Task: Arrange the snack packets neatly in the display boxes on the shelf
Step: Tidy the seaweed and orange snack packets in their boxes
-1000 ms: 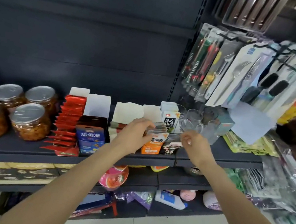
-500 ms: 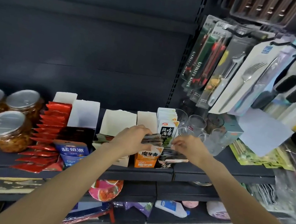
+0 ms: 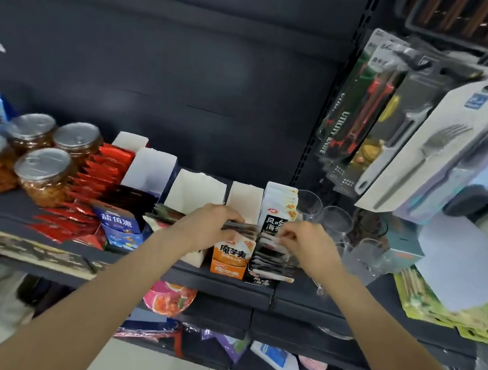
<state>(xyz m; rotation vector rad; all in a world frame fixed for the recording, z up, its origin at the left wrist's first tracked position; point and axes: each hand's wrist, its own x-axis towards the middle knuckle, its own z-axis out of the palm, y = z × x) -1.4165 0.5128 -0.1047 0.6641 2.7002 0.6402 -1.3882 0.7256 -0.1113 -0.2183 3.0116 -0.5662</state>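
On the left of the dark shelf (image 3: 221, 280), four round clear jars (image 3: 43, 175) with shiny foil lids are seen, filled with something orange-brown. Beside them, flat glossy red packets (image 3: 91, 192) are fanned out toward the shelf edge, and a blue display box (image 3: 121, 227) with white characters stands just beside these.

The left hand (image 3: 207, 227) is laid with curled fingers over the top of thin dark snack packets (image 3: 239, 226) standing in the orange display box (image 3: 230, 261); these are gripped from above. White cardboard flaps rise behind the boxes.

The right hand (image 3: 306, 246) is held over the black display box (image 3: 267, 268), and a pale packet edge (image 3: 272, 241) is pinched between its thumb and fingertips. In this box the flat packets lie stacked and tilted forward, reaching the shelf edge. A tall white-and-black pack (image 3: 276, 212) stands upright behind it.

Little open room is left between the two boxes. Just beside the right hand, clear drinking glasses (image 3: 335, 225) are crowded. Above them, carded utility knives (image 3: 352, 115) and a fork (image 3: 433, 151) hang at a slant.
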